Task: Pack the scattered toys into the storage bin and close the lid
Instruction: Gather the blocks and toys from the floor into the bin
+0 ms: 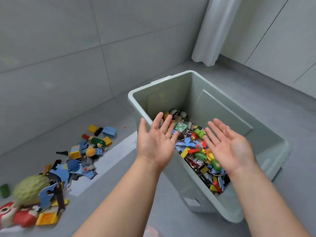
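The left hand (156,142) and right hand (229,144) are held palm-up over the open green storage bin (222,93), each grip spread apart, empty. Inside, packed toys (196,151) are piled; scattered toys (82,154) are strewn on the floor (290,117).

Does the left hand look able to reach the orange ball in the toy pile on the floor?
Probably yes. The left hand is open and empty at the edge of the storage bin; the orange ball lies uncovered on the pile to its left, with only bare floor between.
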`<state>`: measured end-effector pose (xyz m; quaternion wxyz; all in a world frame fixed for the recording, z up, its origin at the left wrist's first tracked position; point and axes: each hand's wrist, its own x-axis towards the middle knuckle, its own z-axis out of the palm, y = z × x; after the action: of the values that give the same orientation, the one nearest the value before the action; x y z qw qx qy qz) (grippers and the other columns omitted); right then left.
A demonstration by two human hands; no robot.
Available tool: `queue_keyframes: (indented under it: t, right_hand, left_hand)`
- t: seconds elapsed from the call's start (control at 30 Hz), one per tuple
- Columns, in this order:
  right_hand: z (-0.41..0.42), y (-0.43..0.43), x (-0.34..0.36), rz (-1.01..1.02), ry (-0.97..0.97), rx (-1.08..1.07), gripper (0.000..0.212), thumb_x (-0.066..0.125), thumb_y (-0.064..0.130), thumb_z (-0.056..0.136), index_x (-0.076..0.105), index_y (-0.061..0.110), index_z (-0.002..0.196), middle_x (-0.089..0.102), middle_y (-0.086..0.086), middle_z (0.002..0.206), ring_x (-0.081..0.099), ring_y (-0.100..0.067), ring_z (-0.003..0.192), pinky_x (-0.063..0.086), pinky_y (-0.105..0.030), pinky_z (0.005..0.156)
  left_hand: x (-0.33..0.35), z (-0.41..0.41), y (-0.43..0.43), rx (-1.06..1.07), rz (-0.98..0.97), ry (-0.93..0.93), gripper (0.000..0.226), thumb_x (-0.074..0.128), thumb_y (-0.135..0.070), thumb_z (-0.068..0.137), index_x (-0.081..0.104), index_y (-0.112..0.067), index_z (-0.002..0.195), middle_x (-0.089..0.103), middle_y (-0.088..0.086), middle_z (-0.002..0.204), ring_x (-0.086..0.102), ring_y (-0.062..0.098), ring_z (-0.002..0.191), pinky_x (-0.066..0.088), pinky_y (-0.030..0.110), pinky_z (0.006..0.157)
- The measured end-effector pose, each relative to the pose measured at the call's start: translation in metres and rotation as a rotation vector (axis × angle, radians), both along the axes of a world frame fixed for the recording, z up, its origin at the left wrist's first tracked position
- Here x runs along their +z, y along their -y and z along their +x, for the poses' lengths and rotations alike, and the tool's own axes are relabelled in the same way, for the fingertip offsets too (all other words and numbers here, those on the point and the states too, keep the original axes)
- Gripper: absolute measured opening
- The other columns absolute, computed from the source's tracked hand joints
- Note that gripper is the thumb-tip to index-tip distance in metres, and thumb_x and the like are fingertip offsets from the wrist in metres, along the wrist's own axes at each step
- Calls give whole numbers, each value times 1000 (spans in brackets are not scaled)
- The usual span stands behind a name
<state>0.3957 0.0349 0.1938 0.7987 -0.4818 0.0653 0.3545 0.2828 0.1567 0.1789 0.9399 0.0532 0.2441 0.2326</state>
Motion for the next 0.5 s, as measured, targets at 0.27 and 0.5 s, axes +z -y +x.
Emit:
queue_keyframes:
  t: [0.27,0.5]
  right_hand:
    - [-99,-74,-29,-56,124,450,28,37,24,98,63,17,108,67,0,104,62,-13,95,55,-29,85]
    - [-163,-161,-139,-497,512,935,27,55,9,90,55,21,114,53,-8,123,54,-17,103,46,-32,90]
  left_hand:
    - [-69,-111,-10,252,-167,-207,30,48,-35,94,64,-9,90,68,6,87,61,20,89,47,33,85]
    - [-154,-226,-10,545,-330,-601,18,51,-19,94,58,-10,81,59,4,81,53,15,74,45,26,69]
